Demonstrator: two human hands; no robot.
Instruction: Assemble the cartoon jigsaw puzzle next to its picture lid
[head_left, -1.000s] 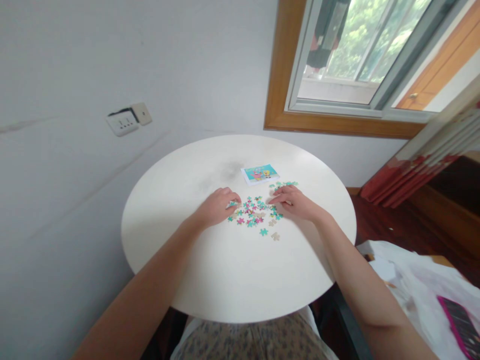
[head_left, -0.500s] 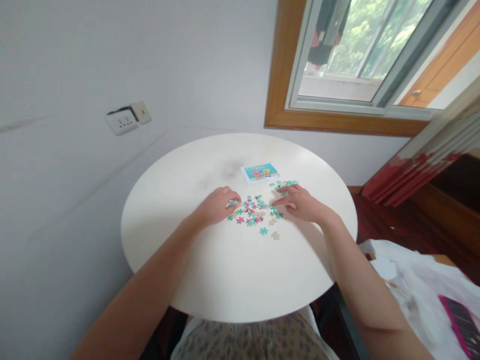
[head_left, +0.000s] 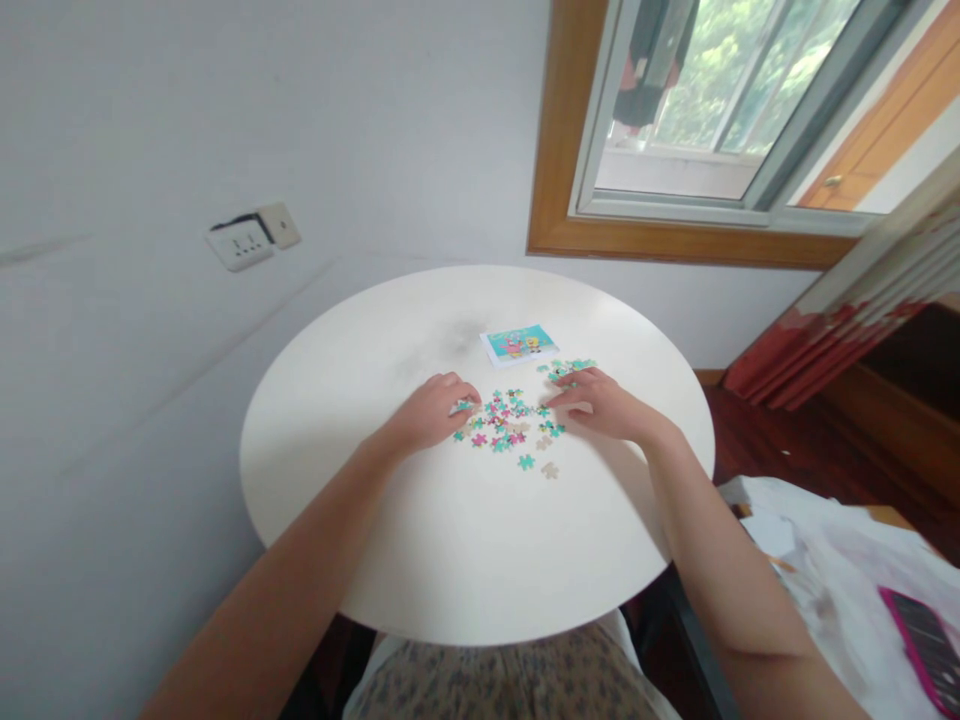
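Small jigsaw pieces [head_left: 498, 424] in teal, pink, yellow and beige lie in a loose heap on the round white table [head_left: 450, 560]. My left hand [head_left: 435, 412] rests at the heap's left edge, fingers curved and apart from the thumb, with a few pieces in the gap. On the other side, my right hand [head_left: 606, 405] has its fingers spread, the index fingertip at a piece on the heap's right edge. A second cluster of mostly teal pieces [head_left: 568, 369] lies just beyond that hand, partly covered by its fingers. Behind the heap sits a picture card [head_left: 520, 345] with cartoon figures on teal.
A teal piece [head_left: 526, 462] and a beige piece [head_left: 550, 470] lie nearer to me. White cloth or plastic [head_left: 810, 560] with a pink-edged phone [head_left: 919, 640] is at the lower right. A wall with a socket [head_left: 241, 243] and a window stands behind the table.
Both hands stay almost where they were, and the pieces look unchanged. The whole view has shifted very slightly.
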